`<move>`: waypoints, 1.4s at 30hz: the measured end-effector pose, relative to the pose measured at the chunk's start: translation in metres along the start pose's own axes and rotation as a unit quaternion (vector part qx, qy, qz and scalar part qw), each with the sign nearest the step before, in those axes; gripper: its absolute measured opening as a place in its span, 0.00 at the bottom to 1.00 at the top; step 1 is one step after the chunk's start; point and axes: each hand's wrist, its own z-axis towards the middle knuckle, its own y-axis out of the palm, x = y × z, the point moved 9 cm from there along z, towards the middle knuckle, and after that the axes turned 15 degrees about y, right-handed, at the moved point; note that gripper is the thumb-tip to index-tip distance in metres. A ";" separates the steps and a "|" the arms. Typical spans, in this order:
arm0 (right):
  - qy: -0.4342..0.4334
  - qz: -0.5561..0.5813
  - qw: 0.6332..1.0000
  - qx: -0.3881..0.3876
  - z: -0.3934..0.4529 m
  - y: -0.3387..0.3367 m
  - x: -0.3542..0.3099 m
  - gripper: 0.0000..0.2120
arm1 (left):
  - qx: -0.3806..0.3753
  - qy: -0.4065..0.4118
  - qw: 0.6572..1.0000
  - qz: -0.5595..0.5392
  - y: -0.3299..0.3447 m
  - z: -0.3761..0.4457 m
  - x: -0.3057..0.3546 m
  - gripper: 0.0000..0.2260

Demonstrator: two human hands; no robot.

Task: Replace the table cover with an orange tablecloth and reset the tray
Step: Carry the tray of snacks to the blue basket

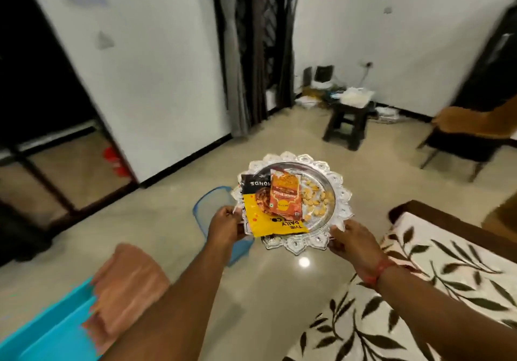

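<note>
You held the scalloped silver metal tray [334, 209] aloft at twelve o'clock, left hand [225, 225] and right hand [354, 241] clasping opposite rims; keeping it level was wise, lest the loose nuts [317, 202] slid.

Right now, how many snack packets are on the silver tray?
2. A yellow-and-black packet lies on the tray's left side; an orange packet overlaps it at the centre. Smaller ones could be hidden underneath.

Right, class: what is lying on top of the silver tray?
On the silver tray: a yellow-and-black packet, an orange packet overlapping it, and loose nuts. Whatever lies beneath the packets is hidden.
</note>
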 end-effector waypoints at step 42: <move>0.132 -0.356 0.884 -0.273 0.023 0.696 0.276 0.11 | 0.451 -0.267 0.851 -0.010 -0.667 -0.209 -0.213 0.03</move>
